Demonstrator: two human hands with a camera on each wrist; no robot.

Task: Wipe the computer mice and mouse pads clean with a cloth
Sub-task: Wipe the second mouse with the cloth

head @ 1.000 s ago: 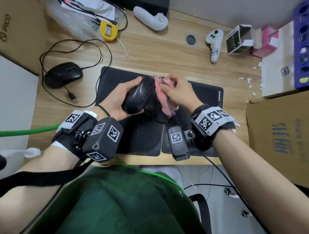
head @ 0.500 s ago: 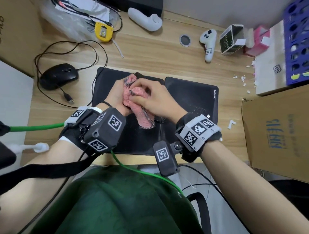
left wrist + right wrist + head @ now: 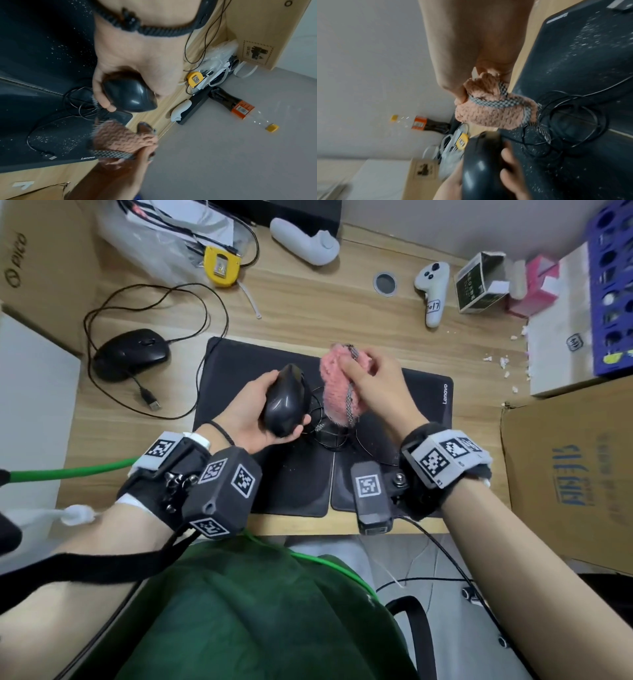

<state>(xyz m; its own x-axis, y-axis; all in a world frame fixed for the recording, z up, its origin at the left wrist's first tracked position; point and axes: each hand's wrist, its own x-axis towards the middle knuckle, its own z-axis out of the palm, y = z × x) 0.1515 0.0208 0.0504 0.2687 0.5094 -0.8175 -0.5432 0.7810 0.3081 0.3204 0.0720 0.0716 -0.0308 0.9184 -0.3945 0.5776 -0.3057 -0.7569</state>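
Over mouse pads (image 3: 274, 474) — left hand (image 3: 246, 419) cups mouse (image 3: 286, 402), right hand (image 3: 380, 392) bunches cloth (image 3: 337, 392).

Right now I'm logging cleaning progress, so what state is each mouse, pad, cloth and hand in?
held mouse: lifted off the pads, gripped by the left hand
pink cloth: bunched in the right hand, apart from the held mouse
second mouse: resting on the desk, untouched
left pad: flat, specks visible
right pad: flat, speckled, cable coil on it

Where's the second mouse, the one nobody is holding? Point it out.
In the head view, the second mouse sits on the wooden desk at the left, just left of the left mouse pad, its cable looped behind it.
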